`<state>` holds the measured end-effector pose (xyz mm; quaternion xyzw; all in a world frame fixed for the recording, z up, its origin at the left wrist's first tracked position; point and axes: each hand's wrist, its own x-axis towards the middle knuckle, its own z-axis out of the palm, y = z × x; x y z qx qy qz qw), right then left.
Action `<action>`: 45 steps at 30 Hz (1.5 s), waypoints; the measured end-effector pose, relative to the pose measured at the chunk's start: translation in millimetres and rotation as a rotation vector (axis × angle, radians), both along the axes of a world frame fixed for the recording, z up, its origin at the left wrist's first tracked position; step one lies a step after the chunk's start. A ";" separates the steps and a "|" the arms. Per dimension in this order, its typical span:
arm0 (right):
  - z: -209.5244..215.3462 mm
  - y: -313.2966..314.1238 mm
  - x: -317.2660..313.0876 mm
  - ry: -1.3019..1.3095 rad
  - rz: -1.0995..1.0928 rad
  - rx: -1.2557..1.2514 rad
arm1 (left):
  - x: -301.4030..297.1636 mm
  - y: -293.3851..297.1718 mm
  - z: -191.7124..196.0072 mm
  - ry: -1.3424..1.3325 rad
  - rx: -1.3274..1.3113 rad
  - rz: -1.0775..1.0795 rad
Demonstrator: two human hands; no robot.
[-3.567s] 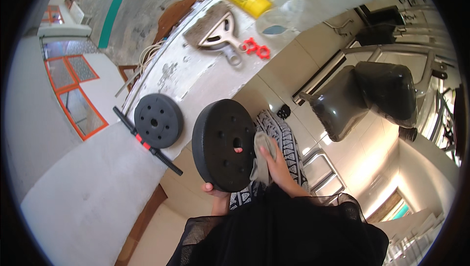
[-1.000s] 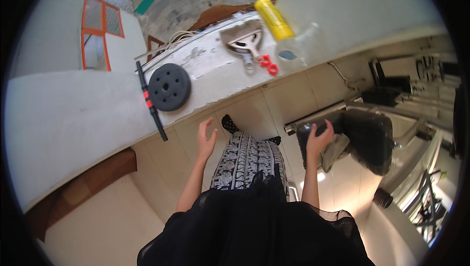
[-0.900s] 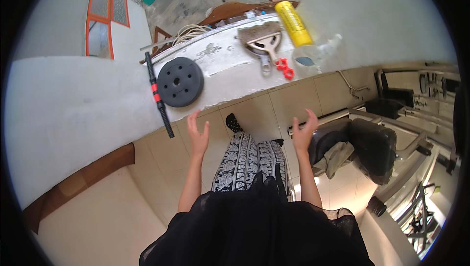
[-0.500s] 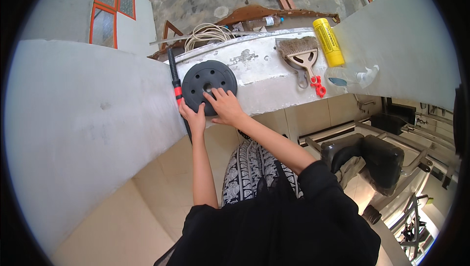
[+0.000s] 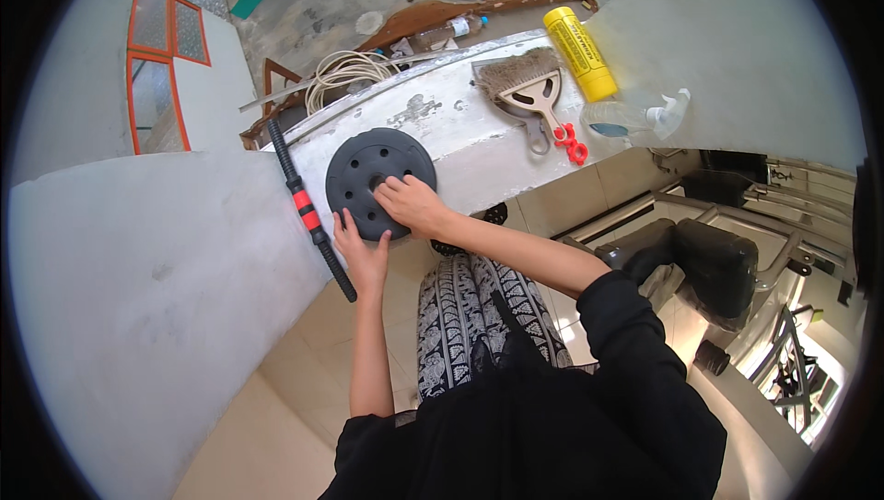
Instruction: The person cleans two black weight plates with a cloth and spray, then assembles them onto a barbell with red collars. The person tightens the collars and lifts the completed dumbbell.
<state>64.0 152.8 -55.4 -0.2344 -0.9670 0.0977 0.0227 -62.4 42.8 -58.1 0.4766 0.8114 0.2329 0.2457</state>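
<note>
In the head view, a person's right grip [image 5: 416, 206] bends its fingers at the centre hole of a black weight plate [image 5: 398, 155] lying on a white ledge [image 5: 460, 122]; whether they clasp it cannot be told. The left grip [image 5: 364, 256], fingers spread, touches the near rim. A black bar [image 5: 307, 209] lies just left of it. Well right of both grips rest a brush [image 5: 520, 81], red nuts [image 5: 571, 144], a yellow canister [image 5: 580, 53] and a spray bottle [image 5: 626, 118].
</note>
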 end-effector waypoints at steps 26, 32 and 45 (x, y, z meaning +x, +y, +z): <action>2.8 79.2 213.6 0.078 -0.903 0.309 | 30.1 3.0 -10.0 0.055 0.068 0.090; 69.8 73.9 213.4 0.867 -1.069 -0.576 | 26.1 -0.7 -5.2 0.097 0.058 0.055; 68.7 130.0 37.2 -0.173 -0.192 -0.186 | 23.1 -37.2 -27.4 0.006 0.027 0.146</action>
